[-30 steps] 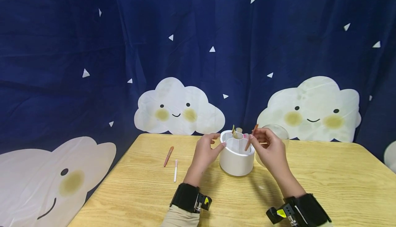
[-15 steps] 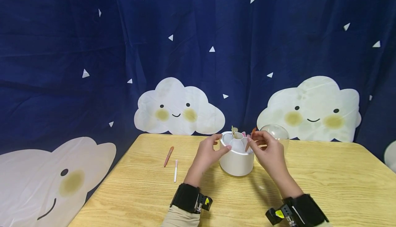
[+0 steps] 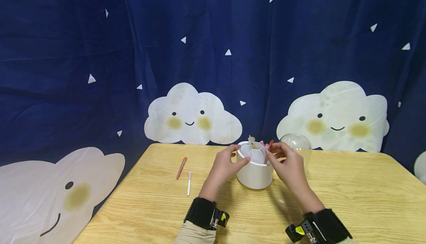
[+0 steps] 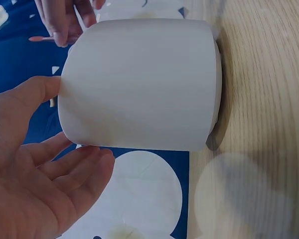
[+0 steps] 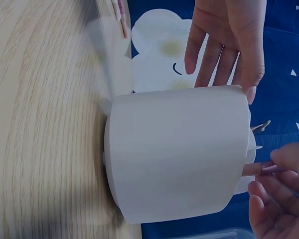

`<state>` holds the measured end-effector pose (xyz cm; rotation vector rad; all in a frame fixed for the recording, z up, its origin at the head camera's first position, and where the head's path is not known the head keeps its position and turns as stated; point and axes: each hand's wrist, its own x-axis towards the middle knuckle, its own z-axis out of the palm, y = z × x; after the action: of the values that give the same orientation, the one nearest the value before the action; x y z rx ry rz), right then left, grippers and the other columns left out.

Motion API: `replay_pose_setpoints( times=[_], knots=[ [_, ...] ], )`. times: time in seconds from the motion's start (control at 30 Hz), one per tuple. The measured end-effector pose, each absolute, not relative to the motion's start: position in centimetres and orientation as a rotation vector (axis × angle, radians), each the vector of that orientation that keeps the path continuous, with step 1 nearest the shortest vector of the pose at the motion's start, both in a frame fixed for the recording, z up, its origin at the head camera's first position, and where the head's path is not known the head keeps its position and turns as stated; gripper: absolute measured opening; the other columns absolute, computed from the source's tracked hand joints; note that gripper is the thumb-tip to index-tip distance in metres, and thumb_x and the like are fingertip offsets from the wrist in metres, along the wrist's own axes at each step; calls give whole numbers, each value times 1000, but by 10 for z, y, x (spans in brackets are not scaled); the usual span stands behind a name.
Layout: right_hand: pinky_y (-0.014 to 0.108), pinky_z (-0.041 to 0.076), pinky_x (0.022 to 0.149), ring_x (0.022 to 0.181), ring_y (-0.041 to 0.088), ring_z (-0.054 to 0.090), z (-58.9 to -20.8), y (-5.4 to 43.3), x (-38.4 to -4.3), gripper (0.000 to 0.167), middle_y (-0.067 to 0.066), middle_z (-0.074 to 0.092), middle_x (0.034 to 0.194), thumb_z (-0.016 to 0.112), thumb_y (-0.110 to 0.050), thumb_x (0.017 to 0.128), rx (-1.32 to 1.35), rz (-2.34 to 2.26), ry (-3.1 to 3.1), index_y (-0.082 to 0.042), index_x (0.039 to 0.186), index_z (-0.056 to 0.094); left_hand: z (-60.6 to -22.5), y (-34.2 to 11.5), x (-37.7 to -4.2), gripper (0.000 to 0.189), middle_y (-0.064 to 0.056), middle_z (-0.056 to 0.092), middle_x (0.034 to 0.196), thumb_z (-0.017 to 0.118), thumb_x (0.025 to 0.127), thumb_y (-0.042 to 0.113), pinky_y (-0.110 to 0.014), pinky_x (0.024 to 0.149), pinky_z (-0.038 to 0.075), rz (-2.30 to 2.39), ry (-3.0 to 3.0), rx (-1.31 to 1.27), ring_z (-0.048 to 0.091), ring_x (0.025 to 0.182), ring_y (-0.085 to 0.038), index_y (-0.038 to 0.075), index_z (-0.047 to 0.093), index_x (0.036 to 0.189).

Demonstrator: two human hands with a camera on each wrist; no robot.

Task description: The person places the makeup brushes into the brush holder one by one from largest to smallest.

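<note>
A round white organizer (image 3: pixel 254 178) stands upright on the table, with dividers around a central tube. My left hand (image 3: pixel 227 163) holds its left side, thumb at the rim and fingers along the wall, as the left wrist view also shows. Between thumb and fingers, my right hand (image 3: pixel 288 165) pinches a slim makeup brush (image 5: pixel 251 169) with an orange-brown head. The brush's lower end is inside the right part of the organizer, hidden by its wall. Gold-toned and pink pieces (image 3: pixel 262 143) poke up at the organizer's back.
Left of the organizer lie a reddish-brown brush (image 3: pixel 181 168) and a white-handled brush (image 3: pixel 189 185) on the wooden table (image 3: pixel 149 207). A clear dome (image 3: pixel 295 139) stands behind my right hand. A blue cloud-print curtain (image 3: pixel 213 70) hangs behind the table.
My right hand has lowered the brush into the organizer, bringing it more upright. My left thumb has slid slightly right along the rim. The organizer stays in place.
</note>
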<state>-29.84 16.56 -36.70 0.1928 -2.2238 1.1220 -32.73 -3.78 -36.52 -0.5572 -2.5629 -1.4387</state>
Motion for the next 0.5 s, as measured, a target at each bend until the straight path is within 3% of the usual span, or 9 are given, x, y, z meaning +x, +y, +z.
replay_pose_setpoints(
  times=[0.27,0.5],
  knots=[
    [19,52,60,79,24,67,-369,165,-299,17,14,74,92,77,-5,88,211,1112,-2231,0,103,71,-365,-36,-327,45,-14,62,137,71,95,31,-48,96,53,-1362,-2592,-596,62,118,-35,8,64,132],
    [19,52,62,79,25,68,-367,165,-298,19,15,74,94,77,-6,88,205,1100,-2264,1,105,70,-365,-36,-327,30,-10,68,126,73,93,31,-45,104,48,-1270,-2578,-678,60,123,-27,7,72,111]
  ],
)
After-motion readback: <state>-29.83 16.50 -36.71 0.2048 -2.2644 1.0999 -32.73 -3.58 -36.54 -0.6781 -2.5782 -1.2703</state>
